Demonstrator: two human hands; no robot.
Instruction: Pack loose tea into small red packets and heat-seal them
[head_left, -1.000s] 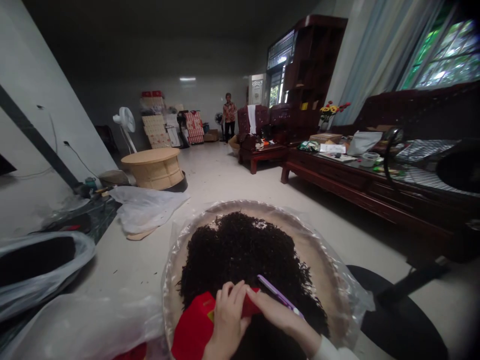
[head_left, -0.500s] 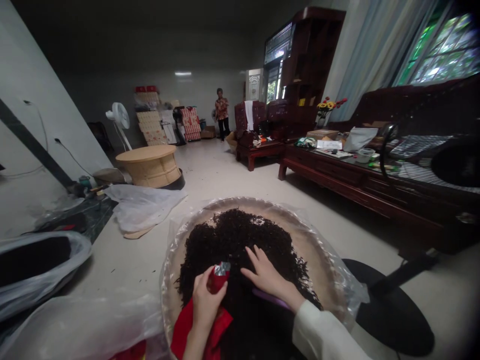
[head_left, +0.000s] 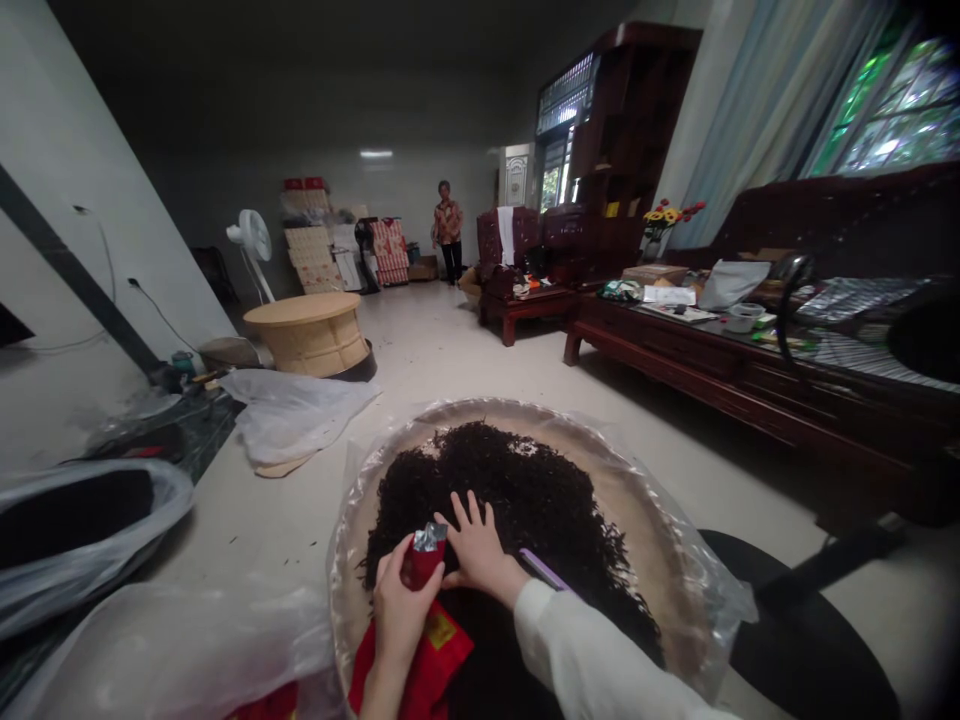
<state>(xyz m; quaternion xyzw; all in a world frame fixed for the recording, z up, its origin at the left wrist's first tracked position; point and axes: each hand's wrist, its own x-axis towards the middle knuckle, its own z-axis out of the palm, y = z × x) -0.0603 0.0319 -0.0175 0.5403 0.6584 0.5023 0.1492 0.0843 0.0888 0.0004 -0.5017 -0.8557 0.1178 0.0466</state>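
A small red foil packet [head_left: 427,560] with a silvery top edge is held upright in my left hand [head_left: 401,605], fingers wrapped round it. Close beside it on the right, my right hand [head_left: 478,550] has its fingers spread over a heap of dark, dry tea leaves [head_left: 525,480]. The leaves lie in a wide round tray [head_left: 652,500] lined with clear plastic. Partly hidden by my right sleeve is a flat purple object [head_left: 544,570] on the leaves. Several red packets [head_left: 442,655] with a yellow mark lie under my left forearm.
Left are a plastic-lined container of dark material [head_left: 75,510] and plastic sheeting [head_left: 289,410]. A round wooden stand [head_left: 307,335] and a white fan [head_left: 251,237] are behind. A long dark wooden table [head_left: 705,365] runs along the right, near a black round base [head_left: 810,620]. A person [head_left: 448,230] stands far back.
My right hand has moved left across the tea leaves, close to the red packet, with its fingers spread. More of the purple object shows. The view has shifted slightly.
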